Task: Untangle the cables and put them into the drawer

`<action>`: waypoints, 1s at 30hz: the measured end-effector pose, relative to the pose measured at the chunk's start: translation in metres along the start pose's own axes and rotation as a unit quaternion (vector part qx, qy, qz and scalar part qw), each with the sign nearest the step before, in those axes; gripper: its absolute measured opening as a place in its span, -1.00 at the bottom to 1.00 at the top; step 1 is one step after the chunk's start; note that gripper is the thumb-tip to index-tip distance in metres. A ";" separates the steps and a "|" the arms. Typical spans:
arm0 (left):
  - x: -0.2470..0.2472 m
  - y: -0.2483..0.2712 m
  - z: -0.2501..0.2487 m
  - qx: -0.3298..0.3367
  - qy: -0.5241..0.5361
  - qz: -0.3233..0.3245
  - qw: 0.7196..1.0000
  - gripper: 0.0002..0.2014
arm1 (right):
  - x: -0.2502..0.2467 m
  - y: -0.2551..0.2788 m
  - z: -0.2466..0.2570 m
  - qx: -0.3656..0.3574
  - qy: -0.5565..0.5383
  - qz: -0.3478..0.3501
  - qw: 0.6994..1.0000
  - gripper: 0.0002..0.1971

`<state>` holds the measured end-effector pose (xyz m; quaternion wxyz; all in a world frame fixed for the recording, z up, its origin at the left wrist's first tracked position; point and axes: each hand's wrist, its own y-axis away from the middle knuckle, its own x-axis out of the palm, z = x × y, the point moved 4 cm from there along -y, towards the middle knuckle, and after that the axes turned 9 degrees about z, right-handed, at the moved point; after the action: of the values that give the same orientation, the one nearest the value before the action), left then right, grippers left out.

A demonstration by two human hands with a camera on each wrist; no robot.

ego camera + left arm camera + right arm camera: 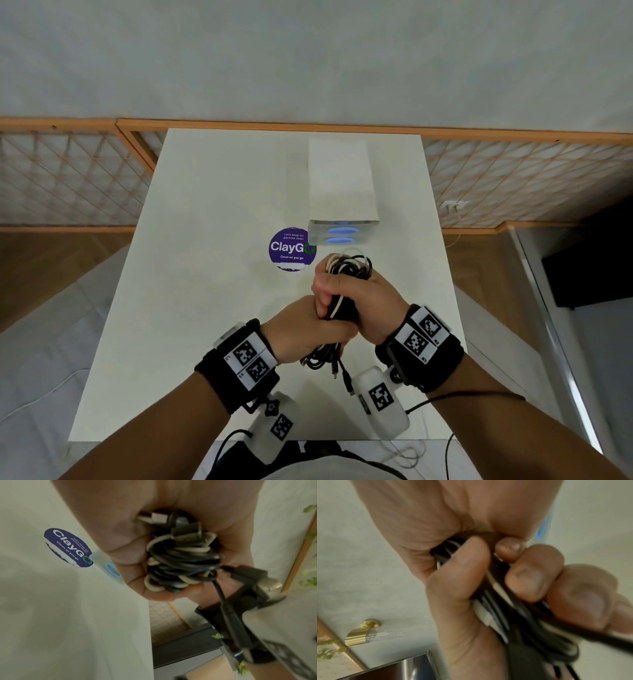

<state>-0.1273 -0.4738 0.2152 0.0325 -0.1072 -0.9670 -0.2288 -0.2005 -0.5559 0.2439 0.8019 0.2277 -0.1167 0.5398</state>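
Observation:
A tangled bundle of black and white cables is held above the white table, just in front of the drawer unit. My left hand grips the lower part of the bundle, and loose ends with USB plugs hang below it. My right hand grips the bundle just above, fingers curled round it. The left wrist view shows the coils in my fist and one plug sticking out. In the right wrist view fingers wrap the strands. The small white drawer unit has two blue handles, both drawers shut.
A round purple ClayGo sticker lies on the table left of the drawer front. The table stands against a wall, with a lattice screen on both sides. A thin black wire trails from my right wrist camera.

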 end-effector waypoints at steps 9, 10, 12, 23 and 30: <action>-0.015 -0.028 0.020 0.035 -0.042 -0.193 0.980 -0.85 | -0.030 -0.007 -0.025 0.050 0.106 -0.160 0.980 -0.28; -0.020 -0.030 0.019 0.047 -0.025 -0.215 0.975 -0.85 | -0.032 -0.004 -0.029 0.069 0.127 -0.164 0.976 -0.12; -0.030 -0.036 0.020 0.049 0.035 -0.264 0.963 -0.83 | -0.034 0.004 -0.040 0.133 0.165 -0.189 0.959 0.02; -0.010 -0.068 0.062 -0.104 0.309 -0.293 0.899 -0.74 | -0.038 0.003 -0.098 0.203 0.187 -0.213 0.937 -0.19; -0.031 -0.069 0.085 -0.100 0.290 -0.310 0.900 -0.79 | -0.072 -0.010 -0.105 0.271 0.115 -0.125 0.948 -0.21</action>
<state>-0.1138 -0.5013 0.1058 0.2279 0.2668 -0.8709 -0.3442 -0.2258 -0.5662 0.1187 0.7790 0.3853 0.1564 0.4692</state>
